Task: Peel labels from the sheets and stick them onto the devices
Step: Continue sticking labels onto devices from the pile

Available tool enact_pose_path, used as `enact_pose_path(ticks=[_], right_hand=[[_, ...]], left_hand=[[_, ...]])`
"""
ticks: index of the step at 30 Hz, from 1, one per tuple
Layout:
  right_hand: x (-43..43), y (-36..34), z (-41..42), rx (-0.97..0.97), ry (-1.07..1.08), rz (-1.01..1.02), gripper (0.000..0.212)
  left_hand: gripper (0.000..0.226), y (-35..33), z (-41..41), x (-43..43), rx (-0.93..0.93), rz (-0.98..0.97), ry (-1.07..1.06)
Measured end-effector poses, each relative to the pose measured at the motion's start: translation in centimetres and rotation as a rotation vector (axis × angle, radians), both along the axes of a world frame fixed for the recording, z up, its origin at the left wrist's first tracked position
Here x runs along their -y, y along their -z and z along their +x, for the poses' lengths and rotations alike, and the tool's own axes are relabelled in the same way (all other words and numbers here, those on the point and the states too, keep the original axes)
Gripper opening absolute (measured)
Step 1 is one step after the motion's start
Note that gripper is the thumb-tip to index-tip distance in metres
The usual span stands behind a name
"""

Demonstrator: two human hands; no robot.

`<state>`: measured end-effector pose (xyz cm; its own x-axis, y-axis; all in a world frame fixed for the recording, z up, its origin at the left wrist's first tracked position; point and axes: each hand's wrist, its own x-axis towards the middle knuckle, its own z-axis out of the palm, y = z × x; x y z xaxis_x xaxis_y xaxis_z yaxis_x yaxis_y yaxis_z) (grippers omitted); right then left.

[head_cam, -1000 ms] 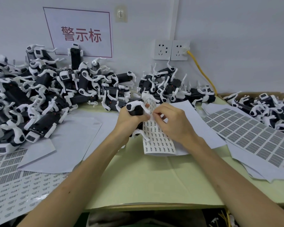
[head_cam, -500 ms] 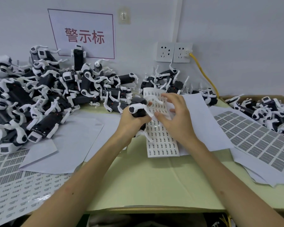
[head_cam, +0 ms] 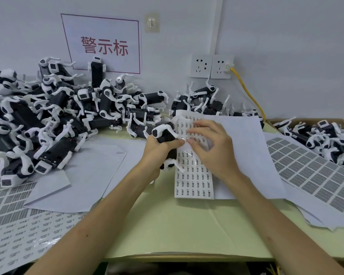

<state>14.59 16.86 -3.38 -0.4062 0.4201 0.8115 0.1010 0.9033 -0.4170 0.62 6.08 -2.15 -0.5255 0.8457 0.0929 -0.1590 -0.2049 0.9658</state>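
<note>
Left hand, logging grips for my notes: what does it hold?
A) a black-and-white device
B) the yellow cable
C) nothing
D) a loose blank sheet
A: the left hand grips a black-and-white device beside the label sheet.

device heap (head_cam: 72,120) crowding left (rear too), green tabletop (head_cam: 187,225) open

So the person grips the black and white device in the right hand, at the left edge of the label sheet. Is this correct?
Not quite. The black and white device is gripped in the left hand, not the right; the right hand is over the label sheet. The rest holds: the device is at the sheet's left edge. The head view shows it.
</note>
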Motion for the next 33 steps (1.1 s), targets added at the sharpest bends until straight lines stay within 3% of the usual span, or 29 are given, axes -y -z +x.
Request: enact_pose_path(ticks=[5, 12, 21, 28, 33], right_hand=[[0.3, -0.3, 0.1, -0.004, -0.061, -0.073, 0.020], [0.8, -0.5, -0.1, -0.077, -0.064, -0.074, 0.018], [0.2, 0.1, -0.3, -0.096, -0.096, -0.027, 0.007], [-0.2, 0.2, -0.3, -0.095, -0.165, -0.169, 0.008], [-0.1, -0.1, 0.0, -0.086, -0.165, -0.220, 0.014]], left_hand=[[0.044, -0.1, 0.2, 0.0, -0.106, 0.025, -0.015], [0.050, 0.4, 0.3, -0.1, -0.200, 0.065, -0.031], [0.032, 0.6, 0.2, -0.1, -0.307, 0.146, -0.012], [0.020, 0.6, -0.4, -0.3, -0.376, 0.152, -0.026], [0.023, 0.6, -0.2, -0.1, -0.362, 0.143, -0.010]])
